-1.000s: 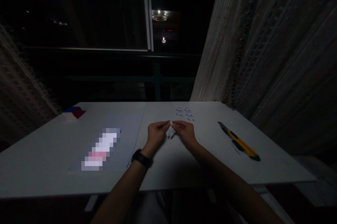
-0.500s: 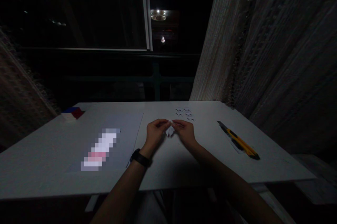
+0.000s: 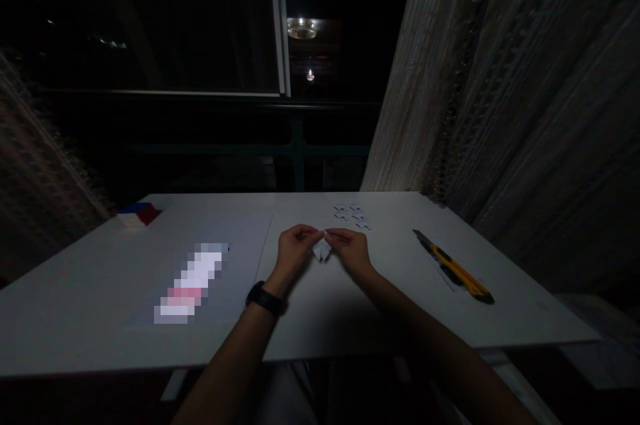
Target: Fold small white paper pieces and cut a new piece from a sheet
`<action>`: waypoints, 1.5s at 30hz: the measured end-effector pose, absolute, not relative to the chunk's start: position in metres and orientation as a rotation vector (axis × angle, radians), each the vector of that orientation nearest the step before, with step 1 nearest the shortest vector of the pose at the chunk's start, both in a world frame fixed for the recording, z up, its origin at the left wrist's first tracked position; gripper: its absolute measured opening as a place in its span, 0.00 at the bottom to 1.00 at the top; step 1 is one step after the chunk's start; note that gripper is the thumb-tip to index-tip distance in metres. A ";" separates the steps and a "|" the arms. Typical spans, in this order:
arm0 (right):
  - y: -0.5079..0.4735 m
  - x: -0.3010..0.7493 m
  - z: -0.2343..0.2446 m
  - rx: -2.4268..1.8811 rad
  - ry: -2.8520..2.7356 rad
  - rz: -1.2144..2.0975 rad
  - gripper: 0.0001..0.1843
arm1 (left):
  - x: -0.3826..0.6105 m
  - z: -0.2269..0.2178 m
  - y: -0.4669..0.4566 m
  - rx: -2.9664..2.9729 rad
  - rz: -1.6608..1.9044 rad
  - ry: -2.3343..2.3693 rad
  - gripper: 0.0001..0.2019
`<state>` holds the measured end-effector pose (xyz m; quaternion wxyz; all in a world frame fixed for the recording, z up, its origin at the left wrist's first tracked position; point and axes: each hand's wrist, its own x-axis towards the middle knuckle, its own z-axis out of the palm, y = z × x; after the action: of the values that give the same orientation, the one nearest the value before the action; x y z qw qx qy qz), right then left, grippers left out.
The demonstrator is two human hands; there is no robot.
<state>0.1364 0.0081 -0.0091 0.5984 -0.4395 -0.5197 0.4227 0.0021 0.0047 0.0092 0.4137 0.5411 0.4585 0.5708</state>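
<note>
Between my two hands is a small folded piece of white paper [image 3: 322, 252], its pointed lower end hanging toward me. My left hand [image 3: 296, 252], with a dark watch on the wrist, pinches it from the left. From the right, my right hand [image 3: 353, 252] pinches the same paper, thumb and forefinger closed on its upper edge. The fingertips partly cover the paper's top. Just beyond my right hand, several small folded paper pieces [image 3: 355, 217] lie in short rows on the white table [image 3: 310, 332].
A yellow-and-black utility knife [image 3: 457, 268] lies at the right, over a thin pale strip. On the left are a large sheet of paper [image 3: 253, 238] with a blurred-out patch and a coloured cube puzzle [image 3: 139, 214]. Curtains [image 3: 405, 78] hang beside the dark window.
The folded paper has shifted slightly between my fingers, and more of its pale lower part shows. Both hands stay in nearly the same place.
</note>
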 end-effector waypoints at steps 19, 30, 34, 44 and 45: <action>0.015 0.151 -0.002 -1.056 -1.390 0.856 0.07 | -0.007 0.007 0.007 1.711 1.218 1.195 0.08; 0.012 0.148 -0.001 -1.024 -1.365 0.907 0.09 | -0.006 0.010 0.006 1.594 1.296 1.216 0.10; 0.010 0.147 0.000 -1.044 -1.368 0.902 0.08 | -0.007 0.012 0.005 1.617 1.280 1.228 0.10; 0.017 0.154 -0.004 -0.998 -1.504 0.905 0.07 | -0.007 0.015 0.002 1.512 1.282 1.089 0.19; 0.017 0.154 -0.004 -0.995 -1.520 0.923 0.07 | -0.007 0.014 0.002 1.517 1.283 1.097 0.20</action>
<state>0.1535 0.0168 -0.0038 0.5243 -0.4157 -0.6352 0.3858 -0.0072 0.0024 0.0141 0.4222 0.6060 0.4380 0.5125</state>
